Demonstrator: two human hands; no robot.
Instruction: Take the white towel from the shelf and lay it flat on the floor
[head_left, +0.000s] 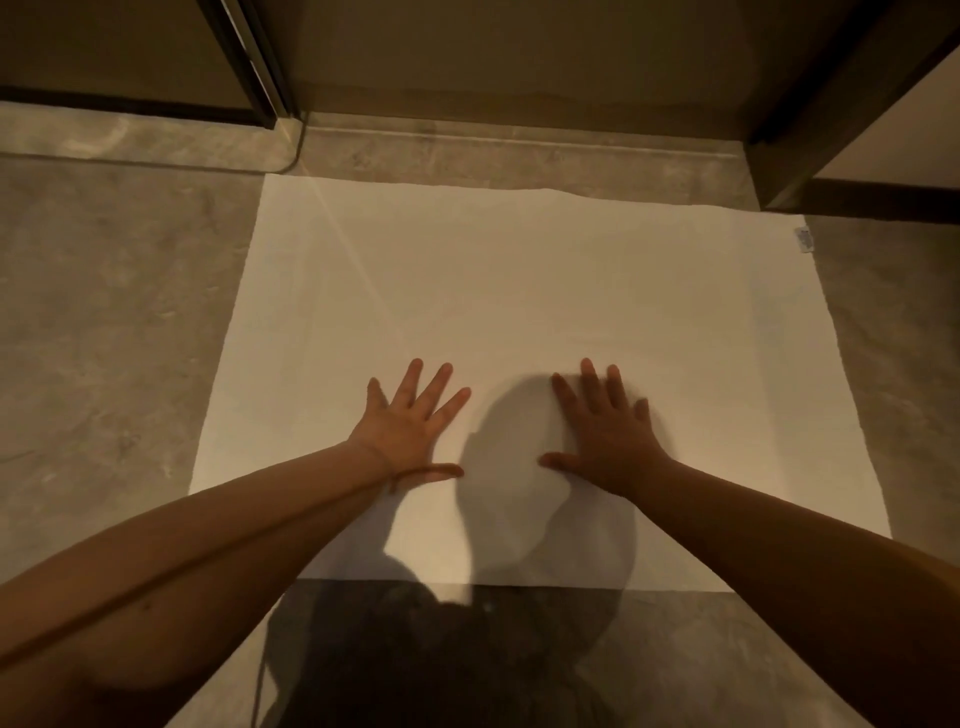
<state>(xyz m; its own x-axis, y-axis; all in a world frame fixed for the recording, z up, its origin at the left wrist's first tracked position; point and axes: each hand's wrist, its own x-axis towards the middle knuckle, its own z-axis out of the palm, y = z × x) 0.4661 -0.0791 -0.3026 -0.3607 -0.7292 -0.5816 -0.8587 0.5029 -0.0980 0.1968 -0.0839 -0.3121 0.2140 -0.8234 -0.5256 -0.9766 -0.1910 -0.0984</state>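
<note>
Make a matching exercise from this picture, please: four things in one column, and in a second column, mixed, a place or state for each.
Things:
1. white towel
2. left hand
3. right hand
4. label

Places or states:
A. at the towel's far right corner
B. spread out on the grey floor
C. fingers spread, in the light
D. fingers spread, mostly in shadow

Pairs: 1-B, 2-C, 3-D, 4-A
</note>
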